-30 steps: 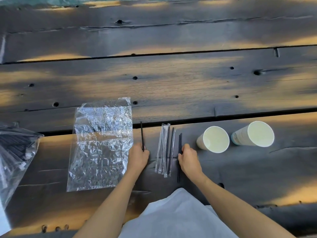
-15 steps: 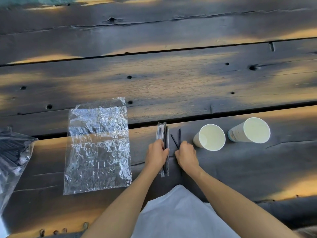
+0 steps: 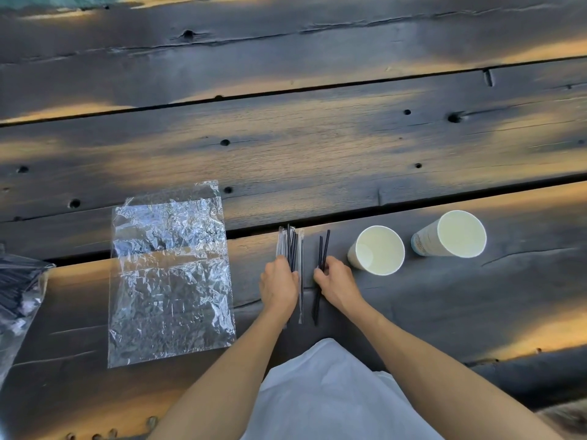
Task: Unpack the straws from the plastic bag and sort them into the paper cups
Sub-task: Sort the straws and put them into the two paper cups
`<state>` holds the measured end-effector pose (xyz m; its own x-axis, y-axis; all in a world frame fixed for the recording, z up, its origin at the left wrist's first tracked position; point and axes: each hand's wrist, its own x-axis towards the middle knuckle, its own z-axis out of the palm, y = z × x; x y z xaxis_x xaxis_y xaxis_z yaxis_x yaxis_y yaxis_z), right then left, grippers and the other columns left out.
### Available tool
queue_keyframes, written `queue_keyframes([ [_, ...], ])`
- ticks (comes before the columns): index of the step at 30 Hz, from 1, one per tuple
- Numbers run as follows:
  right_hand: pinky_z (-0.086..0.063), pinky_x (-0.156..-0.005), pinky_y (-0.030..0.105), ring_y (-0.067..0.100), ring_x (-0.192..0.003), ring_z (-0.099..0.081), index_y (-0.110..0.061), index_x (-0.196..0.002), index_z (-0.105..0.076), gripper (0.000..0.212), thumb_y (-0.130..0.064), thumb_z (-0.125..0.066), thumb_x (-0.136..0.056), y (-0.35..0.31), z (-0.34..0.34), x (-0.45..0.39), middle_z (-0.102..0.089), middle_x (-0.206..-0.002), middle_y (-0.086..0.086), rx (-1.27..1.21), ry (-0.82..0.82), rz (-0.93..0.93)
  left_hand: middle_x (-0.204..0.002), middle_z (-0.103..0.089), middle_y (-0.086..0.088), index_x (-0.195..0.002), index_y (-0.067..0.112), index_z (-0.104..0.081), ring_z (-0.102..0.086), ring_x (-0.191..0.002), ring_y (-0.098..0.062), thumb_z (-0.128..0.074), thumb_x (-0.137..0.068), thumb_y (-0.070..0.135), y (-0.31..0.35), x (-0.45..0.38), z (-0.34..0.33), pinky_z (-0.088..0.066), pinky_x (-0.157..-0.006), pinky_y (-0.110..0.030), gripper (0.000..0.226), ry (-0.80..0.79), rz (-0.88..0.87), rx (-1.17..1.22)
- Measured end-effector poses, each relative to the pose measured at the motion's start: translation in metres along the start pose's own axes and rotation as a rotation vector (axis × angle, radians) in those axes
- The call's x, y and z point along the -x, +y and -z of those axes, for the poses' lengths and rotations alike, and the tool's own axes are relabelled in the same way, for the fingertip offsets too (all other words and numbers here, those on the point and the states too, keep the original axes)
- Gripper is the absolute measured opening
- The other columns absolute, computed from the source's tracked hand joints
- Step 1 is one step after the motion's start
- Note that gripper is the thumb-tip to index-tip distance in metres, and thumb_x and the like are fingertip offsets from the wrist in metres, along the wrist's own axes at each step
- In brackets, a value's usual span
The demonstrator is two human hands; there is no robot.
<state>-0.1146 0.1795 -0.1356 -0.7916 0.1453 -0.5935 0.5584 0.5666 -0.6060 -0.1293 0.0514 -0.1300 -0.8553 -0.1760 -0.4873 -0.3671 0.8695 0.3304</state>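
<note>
Beside cups (image 3: 376, 250) — straws (image 3: 320, 274) point away (lengthwise).

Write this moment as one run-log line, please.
left hand: on wrapped straws | right hand: gripping bare straws | cups: empty | bag: flat, empty

- dark weathered wood plank table (image 3: 317, 160), knots and little holes all over, long gaps between the boards, warm patches of light on it
- empty crinkly clear plastic bag (image 3: 168, 274) lying flat, left of centre
- another clear bag with dark straws inside (image 3: 16, 290) at the far left edge, partly cut off
- bundle of wrapped straws (image 3: 293, 246) near the front
- a couple of bare black straws (image 3: 321, 252) just right of that bundle
- two white paper cups upright on the right: nearer cup (image 3: 376, 250), farther cup (image 3: 452, 234) beside it
</note>
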Motion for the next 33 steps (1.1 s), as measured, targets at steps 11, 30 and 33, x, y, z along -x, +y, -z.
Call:
queue_keyframes([
  [11, -0.039, -0.045, 0.027, 0.013, -0.041, -0.046, -0.014, -0.077, -0.054, 0.02, -0.02, -0.053, -0.096, -0.019, 0.006, 0.001, -0.057, -0.054, 0.008, -0.29, -0.171, -0.018, -0.054, -0.034, 0.004, -0.059, 0.017, -0.038, -0.03, -0.05, -0.01, -0.067, -0.086, 0.01, -0.004, -0.005, 0.016, -0.024, -0.049, -0.028, 0.04, -0.21, -0.079, 0.473],
  [30, -0.029, -0.038, 0.017, 0.011, -0.044, -0.038, -0.005, -0.093, -0.062, 0.011, -0.013, -0.069, -0.092, -0.081, 0.043, 0.003, -0.049, -0.059, 0.004, -0.672, -0.445, 0.18, -0.086, -0.067, -0.008, -0.106, 0.004, -0.063, -0.065, -0.076, -0.019, -0.037, -0.108, 0.022, -0.008, 0.027, 0.08, -0.053, -0.082, -0.04, 0.032, -0.559, -0.213, 0.886],
  [33, -0.033, -0.04, 0.019, 0.009, -0.046, -0.043, -0.005, -0.093, -0.063, 0.014, -0.015, -0.072, -0.089, -0.083, 0.049, 0.0, -0.055, -0.062, 0.0, -0.673, -0.339, 0.232, -0.08, -0.065, -0.008, -0.102, 0.01, -0.061, -0.064, -0.069, -0.02, -0.035, -0.108, 0.035, -0.01, 0.037, 0.076, -0.052, -0.072, -0.035, 0.036, -0.641, -0.069, 1.009],
])
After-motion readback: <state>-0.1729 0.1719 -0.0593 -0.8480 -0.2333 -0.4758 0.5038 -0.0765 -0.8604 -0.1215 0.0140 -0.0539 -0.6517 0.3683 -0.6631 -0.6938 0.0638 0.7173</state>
